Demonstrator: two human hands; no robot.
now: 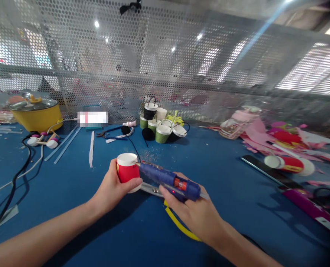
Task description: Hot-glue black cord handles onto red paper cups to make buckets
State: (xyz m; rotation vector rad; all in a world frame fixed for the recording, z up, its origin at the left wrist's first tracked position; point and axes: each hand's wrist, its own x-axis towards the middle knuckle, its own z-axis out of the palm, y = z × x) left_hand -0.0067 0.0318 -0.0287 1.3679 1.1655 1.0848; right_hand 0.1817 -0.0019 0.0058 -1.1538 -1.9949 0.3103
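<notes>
Hand [113,187] gripping smooth red cup [128,171], white-rimmed.

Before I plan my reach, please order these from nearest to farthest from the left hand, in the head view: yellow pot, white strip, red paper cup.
From the left hand:
1. Red paper cup: held in it.
2. White strip: flat on the table, ahead and a little left.
3. Yellow pot: far left, near the mesh panel.
</notes>
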